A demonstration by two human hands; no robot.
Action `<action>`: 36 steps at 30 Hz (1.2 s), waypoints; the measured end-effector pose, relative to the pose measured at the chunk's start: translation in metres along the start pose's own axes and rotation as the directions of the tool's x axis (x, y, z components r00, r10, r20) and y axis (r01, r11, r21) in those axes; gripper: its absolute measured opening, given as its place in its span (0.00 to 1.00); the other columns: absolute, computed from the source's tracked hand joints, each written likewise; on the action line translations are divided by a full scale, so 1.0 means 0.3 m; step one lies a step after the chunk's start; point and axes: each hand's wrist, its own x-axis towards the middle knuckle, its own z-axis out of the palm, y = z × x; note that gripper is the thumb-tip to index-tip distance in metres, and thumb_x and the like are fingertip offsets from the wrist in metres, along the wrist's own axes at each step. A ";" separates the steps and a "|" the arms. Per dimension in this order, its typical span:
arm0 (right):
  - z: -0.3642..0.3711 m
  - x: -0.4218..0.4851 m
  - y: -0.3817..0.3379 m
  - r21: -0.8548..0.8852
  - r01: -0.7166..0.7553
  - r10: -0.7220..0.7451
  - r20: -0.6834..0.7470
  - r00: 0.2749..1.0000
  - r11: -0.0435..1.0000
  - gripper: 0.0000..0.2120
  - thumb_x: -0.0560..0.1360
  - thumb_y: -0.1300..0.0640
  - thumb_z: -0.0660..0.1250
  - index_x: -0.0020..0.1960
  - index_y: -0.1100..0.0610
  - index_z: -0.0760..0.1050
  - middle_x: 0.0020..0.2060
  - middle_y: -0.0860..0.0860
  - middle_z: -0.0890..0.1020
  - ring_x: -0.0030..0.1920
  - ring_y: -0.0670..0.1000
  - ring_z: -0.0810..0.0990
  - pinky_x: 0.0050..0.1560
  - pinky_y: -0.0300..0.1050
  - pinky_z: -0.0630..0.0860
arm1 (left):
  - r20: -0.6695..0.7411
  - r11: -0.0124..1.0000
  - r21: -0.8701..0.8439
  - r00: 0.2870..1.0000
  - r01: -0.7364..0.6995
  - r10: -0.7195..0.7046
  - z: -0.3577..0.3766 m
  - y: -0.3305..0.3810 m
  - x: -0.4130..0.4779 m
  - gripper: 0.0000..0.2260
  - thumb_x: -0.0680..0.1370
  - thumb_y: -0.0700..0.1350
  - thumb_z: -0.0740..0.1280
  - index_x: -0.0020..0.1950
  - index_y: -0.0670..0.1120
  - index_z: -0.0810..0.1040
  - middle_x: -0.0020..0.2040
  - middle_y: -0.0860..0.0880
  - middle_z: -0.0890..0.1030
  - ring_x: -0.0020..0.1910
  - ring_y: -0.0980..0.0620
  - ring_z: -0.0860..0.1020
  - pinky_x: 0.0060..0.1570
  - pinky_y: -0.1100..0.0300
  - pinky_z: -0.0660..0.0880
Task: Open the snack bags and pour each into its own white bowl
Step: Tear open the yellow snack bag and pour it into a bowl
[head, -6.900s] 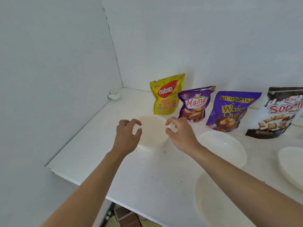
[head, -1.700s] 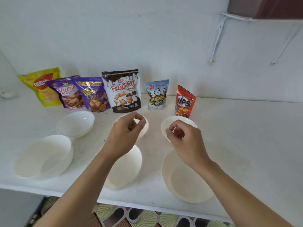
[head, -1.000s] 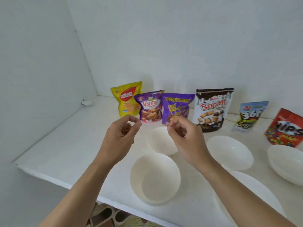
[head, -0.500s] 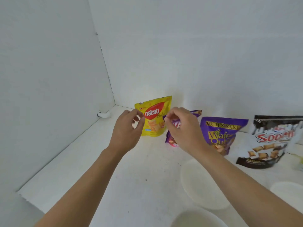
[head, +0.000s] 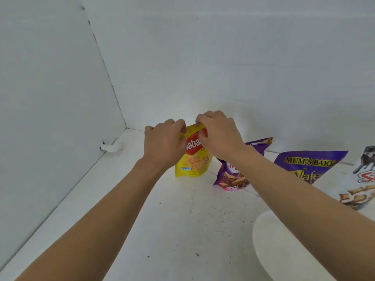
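Yellow bag (head: 193, 164): upright on white shelf (head: 172, 230), near back corner
Left hand (head: 163, 144): fingers curled, pinching bag's top left
Right hand (head: 220, 133): fingers curled, pinching bag's top right
Purple bag (head: 231, 179): just beside, right
White bowl (head: 269, 250): nearer, lower right

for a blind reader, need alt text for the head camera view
The left hand and right hand pinch the top of a yellow bag standing on a white shelf by the corner. A purple bag stands to its right; a white bowl sits nearer.
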 end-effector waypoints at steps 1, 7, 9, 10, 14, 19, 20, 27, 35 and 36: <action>0.006 0.002 0.000 -0.001 -0.016 0.016 -0.001 1.000 1.000 0.10 0.77 0.58 0.62 0.57 0.54 0.75 0.55 0.51 0.79 0.59 0.56 0.73 0.54 0.54 0.71 | 0.009 0.999 -0.034 1.000 -0.018 0.018 0.001 -0.015 0.004 0.08 0.79 0.46 0.62 0.55 0.52 0.77 0.49 0.51 0.81 0.48 0.46 0.79 0.52 0.50 0.69; 0.005 -0.010 -0.018 0.168 -0.040 0.051 -0.060 0.997 0.985 0.07 0.76 0.69 0.61 0.46 0.59 0.75 0.41 0.53 0.79 0.46 0.54 0.74 0.45 0.56 0.75 | 0.066 0.900 -0.437 0.997 -0.004 0.036 -0.036 -0.134 -0.009 0.08 0.78 0.40 0.66 0.47 0.53 0.78 0.48 0.56 0.82 0.47 0.51 0.79 0.48 0.53 0.77; -0.002 -0.021 -0.053 0.270 -0.050 0.071 -0.068 0.995 0.962 0.09 0.73 0.72 0.62 0.45 0.59 0.74 0.39 0.53 0.79 0.42 0.55 0.76 0.43 0.56 0.76 | 0.062 0.870 -0.493 0.997 -0.009 0.045 -0.063 -0.172 -0.026 0.09 0.78 0.39 0.67 0.45 0.55 0.77 0.47 0.56 0.81 0.47 0.52 0.79 0.45 0.55 0.75; -0.005 -0.029 -0.078 0.306 -0.058 0.087 -0.081 0.993 0.950 0.10 0.72 0.73 0.63 0.45 0.59 0.73 0.39 0.53 0.79 0.42 0.55 0.77 0.43 0.57 0.77 | 0.064 0.858 -0.513 0.997 -0.006 0.045 -0.083 -0.189 -0.037 0.09 0.78 0.40 0.67 0.46 0.56 0.77 0.47 0.56 0.81 0.45 0.53 0.79 0.43 0.57 0.74; -0.018 -0.073 -0.193 0.373 -0.066 0.121 -0.124 0.985 0.926 0.11 0.72 0.72 0.65 0.48 0.57 0.75 0.41 0.51 0.80 0.44 0.51 0.78 0.46 0.54 0.78 | 0.113 0.807 -0.589 0.993 0.030 0.046 -0.173 -0.256 -0.093 0.09 0.79 0.41 0.66 0.52 0.56 0.76 0.46 0.55 0.80 0.44 0.56 0.79 0.38 0.62 0.73; -0.034 -0.186 -0.338 0.353 -0.086 0.130 -0.104 0.986 0.932 0.11 0.73 0.69 0.64 0.49 0.55 0.77 0.42 0.50 0.80 0.46 0.51 0.78 0.46 0.54 0.78 | 0.220 0.796 -0.605 0.966 0.024 0.139 -0.249 -0.335 -0.186 0.10 0.82 0.43 0.64 0.56 0.58 0.78 0.47 0.55 0.79 0.48 0.53 0.79 0.45 0.53 0.78; -0.035 -0.213 -0.362 0.346 -0.093 0.140 -0.114 0.983 0.934 0.11 0.74 0.69 0.64 0.49 0.55 0.76 0.42 0.49 0.80 0.46 0.51 0.78 0.46 0.52 0.78 | 0.232 0.799 -0.601 0.958 0.004 0.170 -0.259 -0.345 -0.205 0.10 0.82 0.43 0.64 0.55 0.58 0.79 0.47 0.55 0.79 0.48 0.54 0.79 0.47 0.52 0.78; -0.050 -0.397 -0.422 0.297 -0.096 0.145 -0.148 0.978 0.950 0.09 0.76 0.67 0.64 0.48 0.55 0.76 0.43 0.47 0.79 0.45 0.48 0.75 0.43 0.50 0.76 | 0.300 0.759 -0.645 0.883 -0.091 0.361 -0.296 -0.346 -0.325 0.11 0.82 0.43 0.64 0.52 0.60 0.80 0.46 0.58 0.81 0.49 0.56 0.79 0.47 0.56 0.79; -0.107 -0.555 -0.406 0.280 -0.075 0.120 -0.146 0.982 0.957 0.07 0.77 0.66 0.64 0.49 0.56 0.77 0.45 0.49 0.80 0.48 0.49 0.76 0.47 0.48 0.77 | 0.392 0.765 -0.629 0.793 -0.139 0.467 -0.330 -0.254 -0.422 0.11 0.81 0.44 0.66 0.53 0.61 0.80 0.48 0.60 0.81 0.52 0.57 0.79 0.45 0.66 0.76; -0.112 -0.564 -0.399 0.290 -0.070 0.114 -0.139 0.984 0.954 0.07 0.78 0.66 0.64 0.50 0.56 0.77 0.46 0.49 0.80 0.49 0.48 0.76 0.48 0.48 0.77 | 0.401 0.767 -0.627 0.789 -0.134 0.466 -0.330 -0.239 -0.425 0.08 0.81 0.46 0.66 0.52 0.60 0.81 0.46 0.59 0.81 0.51 0.57 0.80 0.43 0.66 0.76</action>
